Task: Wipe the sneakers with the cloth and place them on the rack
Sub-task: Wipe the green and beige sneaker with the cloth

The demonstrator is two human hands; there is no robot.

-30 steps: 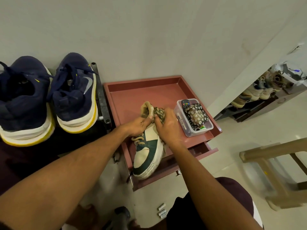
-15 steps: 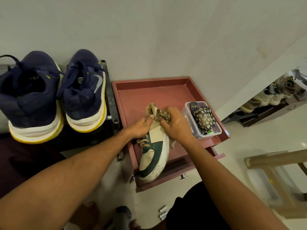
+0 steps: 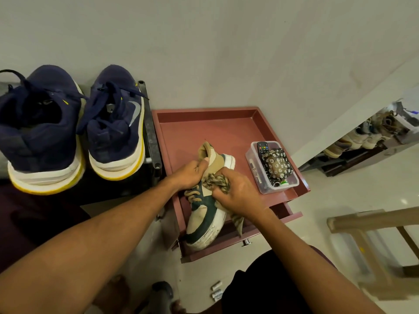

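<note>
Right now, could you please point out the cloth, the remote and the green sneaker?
cloth (image 3: 215,180): head view, bunched middle.
remote (image 3: 263,147): head view, button end.
green sneaker (image 3: 198,217): head view, toe cap.

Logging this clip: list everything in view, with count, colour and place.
green-and-beige sneaker: 1, green, beige, white sole, pink tray's front edge
cloth: 1, beige-and-dark patterned, bunched on that sneaker's side
navy sneakers: 2, navy, white-yellow soles, on the rack
rack: 1, black, left
pink tray: 1, pink, centre by wall
clear box: 1, transparent, tray's right side
remote: 1, black, in clear box
floral pouch: 1, dark, white flowers, in clear box
far shoes: several, pale, low shelf, far right
wooden frame: 1, light brown, right edge
small cylinders: a few, white, floor, bottom
left hand: 1, grips sneaker's collar
right hand: 1, holds cloth on sneaker
</note>
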